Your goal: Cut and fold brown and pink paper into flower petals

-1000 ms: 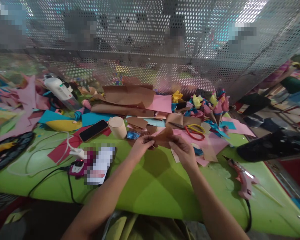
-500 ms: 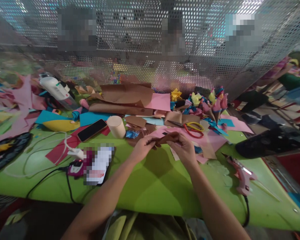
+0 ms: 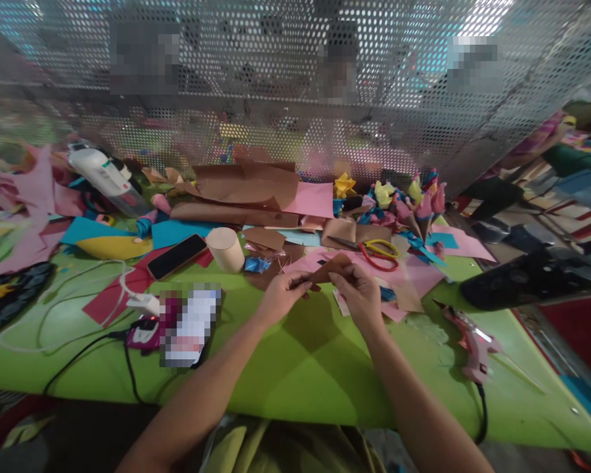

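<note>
A small piece of brown paper (image 3: 326, 269) is stretched between my two hands, above the green table (image 3: 315, 368). My left hand (image 3: 286, 293) pinches its left end. On the other side, my right hand (image 3: 358, 289) grips its right end between thumb and fingers. Parts of the paper are hidden behind the fingers. Just beyond my hands lie pink paper sheets (image 3: 416, 279) and scissors (image 3: 379, 255) with yellow and red handles. A small blue packet (image 3: 257, 264) lies left of my left hand.
A pink glue gun (image 3: 475, 345) and a black bottle (image 3: 522, 279) lie to the right. On the left are a dark phone (image 3: 177, 256), a lit phone (image 3: 192, 328), cables and a pale cylinder (image 3: 225, 249). Brown paper (image 3: 246, 184) and paper flowers (image 3: 426, 203) line the perforated screen (image 3: 276, 118).
The brown paper's right end has risen and turned slightly in my right hand. My left fingers have shifted a little along it. The whole view has moved slightly.
</note>
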Motion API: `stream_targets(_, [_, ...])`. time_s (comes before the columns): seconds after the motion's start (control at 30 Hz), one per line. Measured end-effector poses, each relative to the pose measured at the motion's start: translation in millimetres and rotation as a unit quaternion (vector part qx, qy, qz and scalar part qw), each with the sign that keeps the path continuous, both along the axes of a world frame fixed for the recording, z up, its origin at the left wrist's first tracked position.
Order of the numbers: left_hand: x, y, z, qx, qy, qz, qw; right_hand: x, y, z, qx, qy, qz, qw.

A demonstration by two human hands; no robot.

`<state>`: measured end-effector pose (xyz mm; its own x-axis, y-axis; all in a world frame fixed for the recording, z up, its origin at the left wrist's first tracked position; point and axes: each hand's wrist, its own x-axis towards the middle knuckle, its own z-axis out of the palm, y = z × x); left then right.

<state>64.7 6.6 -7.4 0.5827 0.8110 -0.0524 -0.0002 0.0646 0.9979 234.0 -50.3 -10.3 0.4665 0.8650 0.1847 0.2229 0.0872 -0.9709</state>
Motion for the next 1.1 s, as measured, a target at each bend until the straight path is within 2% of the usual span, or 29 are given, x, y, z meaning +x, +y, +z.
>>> stream_targets(0.33, [0.3,-2.2,-1.1,0.057,0.036,-0.006,0.998,-2.1,-0.9,0.3,0.006,0.008,-0.035,0.999])
stream_targets(0.73, [2.3,-4.9,3.2,-0.020,0.020,0.004,1.000,-5.6,2.8,1.5,0.040,0.047,-0.050,0.997])
stream_targets(1.1, [6.2,-4.8,0.5,-0.044,0.009,0.011,0.999,-5.0,3.5,6.9,0.076,0.115,-0.040,0.990])
